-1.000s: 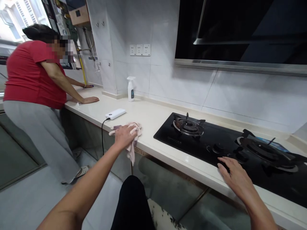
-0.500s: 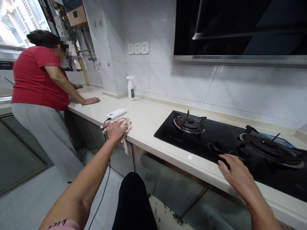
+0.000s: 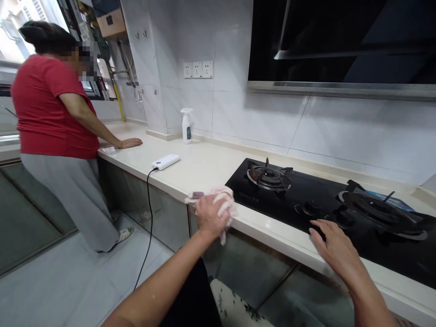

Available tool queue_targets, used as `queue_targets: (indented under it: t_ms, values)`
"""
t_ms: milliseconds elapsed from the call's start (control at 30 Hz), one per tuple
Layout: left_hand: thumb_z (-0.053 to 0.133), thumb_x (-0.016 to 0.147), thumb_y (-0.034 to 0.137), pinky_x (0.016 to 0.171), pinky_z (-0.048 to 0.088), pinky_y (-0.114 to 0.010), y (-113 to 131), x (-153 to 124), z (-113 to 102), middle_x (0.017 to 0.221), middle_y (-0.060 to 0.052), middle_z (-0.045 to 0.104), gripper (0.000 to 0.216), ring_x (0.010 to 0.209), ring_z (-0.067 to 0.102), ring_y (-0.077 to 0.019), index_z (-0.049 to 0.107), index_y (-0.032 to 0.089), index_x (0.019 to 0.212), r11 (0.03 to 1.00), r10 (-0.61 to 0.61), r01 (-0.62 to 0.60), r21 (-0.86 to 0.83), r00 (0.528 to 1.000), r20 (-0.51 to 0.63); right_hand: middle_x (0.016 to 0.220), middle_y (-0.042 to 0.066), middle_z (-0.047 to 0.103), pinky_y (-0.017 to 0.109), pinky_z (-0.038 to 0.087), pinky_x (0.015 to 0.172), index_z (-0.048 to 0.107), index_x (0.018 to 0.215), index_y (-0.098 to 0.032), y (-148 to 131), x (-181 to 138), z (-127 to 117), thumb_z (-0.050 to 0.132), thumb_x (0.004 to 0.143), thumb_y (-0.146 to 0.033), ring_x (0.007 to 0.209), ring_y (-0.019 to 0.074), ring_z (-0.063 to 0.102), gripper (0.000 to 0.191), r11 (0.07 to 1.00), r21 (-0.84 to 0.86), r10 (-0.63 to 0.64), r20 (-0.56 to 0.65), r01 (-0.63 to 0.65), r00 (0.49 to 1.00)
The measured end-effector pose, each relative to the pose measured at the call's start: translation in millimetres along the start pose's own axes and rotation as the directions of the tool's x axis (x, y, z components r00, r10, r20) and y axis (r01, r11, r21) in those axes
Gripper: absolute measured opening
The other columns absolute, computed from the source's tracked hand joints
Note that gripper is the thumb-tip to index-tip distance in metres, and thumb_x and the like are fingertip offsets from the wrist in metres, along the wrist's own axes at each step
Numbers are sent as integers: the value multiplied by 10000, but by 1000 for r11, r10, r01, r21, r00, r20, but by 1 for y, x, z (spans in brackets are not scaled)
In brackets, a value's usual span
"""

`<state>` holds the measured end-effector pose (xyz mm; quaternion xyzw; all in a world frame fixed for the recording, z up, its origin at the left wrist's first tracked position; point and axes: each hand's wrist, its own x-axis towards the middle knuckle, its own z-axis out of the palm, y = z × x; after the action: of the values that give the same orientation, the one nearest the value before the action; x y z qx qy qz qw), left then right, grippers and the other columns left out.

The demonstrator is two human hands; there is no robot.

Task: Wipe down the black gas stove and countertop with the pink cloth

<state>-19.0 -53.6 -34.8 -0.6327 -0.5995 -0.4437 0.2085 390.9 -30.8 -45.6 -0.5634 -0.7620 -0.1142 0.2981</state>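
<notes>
My left hand [image 3: 209,213] is closed on a pale pink cloth [image 3: 223,202] and presses it onto the front edge of the cream countertop [image 3: 204,165], just left of the black gas hob [image 3: 323,209]. Part of the cloth hangs over the edge. My right hand [image 3: 332,247] lies flat with its fingers stretched out, resting on the hob's front edge near the control knobs [image 3: 308,208].
A white power bank [image 3: 165,161] with a black cable hanging to the floor lies on the counter to the left. A white spray bottle [image 3: 185,126] stands by the wall. A person in a red shirt [image 3: 51,109] leans on the counter's far left. A range hood [image 3: 340,43] hangs above.
My left hand has slid the cloth to the right along the counter's front edge, from beside the power bank to next to the hob. My right hand has stayed put.
</notes>
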Motion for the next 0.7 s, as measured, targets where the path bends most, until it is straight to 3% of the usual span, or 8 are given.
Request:
queue_targets:
  t_ms: [100,200,267,333,400,500,600,700]
  values:
    - [710,825,430,888,419,-492,68,-25,13,1188,-103,705,343,1027,571,-318,803,303,1130,973,179,-174,-150,984,18,1258,159,693,531,533,1051,703,1214,-187,0,0,-1,380,1016,-529,1198,335,657,510,1000,3,5,2,-5,1000]
    - [737,823,571,890,438,-506,120,-41,22,1306,-92,688,461,1084,587,-329,763,356,1230,910,363,-339,-238,929,64,1266,157,692,529,539,1045,704,1218,-196,2,0,-2,392,1011,-527,1199,333,657,500,1000,2,14,7,-14,1000]
    - [745,828,586,868,452,-500,139,-46,26,1339,-99,679,477,1095,595,-331,753,369,1253,873,444,-417,-254,894,58,1273,161,689,532,542,1043,701,1229,-187,3,0,-3,390,1014,-525,1203,334,655,508,1000,8,8,19,-9,1000]
    - [745,833,599,852,462,-489,143,-47,30,1359,-107,675,496,1091,607,-327,747,363,1269,839,506,-482,-254,862,35,1273,161,689,526,548,1040,701,1233,-186,4,0,-3,389,1018,-525,1207,330,656,510,1000,17,6,26,-6,1000]
    - [741,821,645,861,468,-484,131,-46,32,1386,-106,667,564,1097,619,-327,729,359,1307,805,558,-539,-250,830,9,1275,153,690,515,552,1041,703,1228,-198,5,-1,-4,392,1020,-524,1208,320,658,497,1000,26,8,22,-9,1000]
    - [724,819,671,909,467,-490,85,-41,34,1379,-108,675,606,1126,630,-338,713,347,1332,790,574,-566,-236,818,-39,1289,148,686,518,545,1059,701,1228,-208,5,-1,-4,402,1022,-526,1221,316,654,482,999,39,13,19,-13,1000]
    - [656,864,626,935,461,-506,12,-29,28,1270,-118,712,520,1124,630,-354,737,317,1274,856,493,-490,-167,869,-24,1294,156,683,536,525,1088,703,1229,-199,4,-2,-4,408,1023,-526,1240,325,645,486,998,53,14,23,-15,1000]
    - [540,884,564,922,464,-522,-72,-5,11,1189,-134,720,479,1069,615,-368,761,287,1207,946,320,-315,-69,946,59,1283,156,688,535,521,1092,709,1220,-199,4,-2,-3,411,1019,-523,1234,324,645,484,999,51,13,13,-14,1000]
